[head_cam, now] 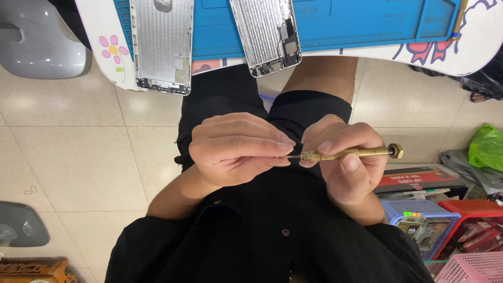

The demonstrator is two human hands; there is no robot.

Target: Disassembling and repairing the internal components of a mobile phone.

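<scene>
Brass is what you hold: a slim brass screwdriver [352,153] lies crosswise above your lap, below the near edge of the table [471,52], with its long axis almost level, the knurled cap toward your right and the dark tip pointing left. Your right hand [348,165] keeps its grip pressed around the shaft, thumb and forefinger close behind the tip. Your left hand [236,149] pinches its fingertips together at that tip; whatever small part sits between them is too tiny to tell. To do this well, I judge, keep both wrists braced against your body, hold the shaft steady along its line, and let only the left fingertips adjust, since anything dropped here would fall to the tiled floor [78,157]. Up on the table, two silver phone housings [162,44] overhang its near edge beside a blue work mat [356,21]. Plastic baskets [461,220] stand near your right elbow.
</scene>
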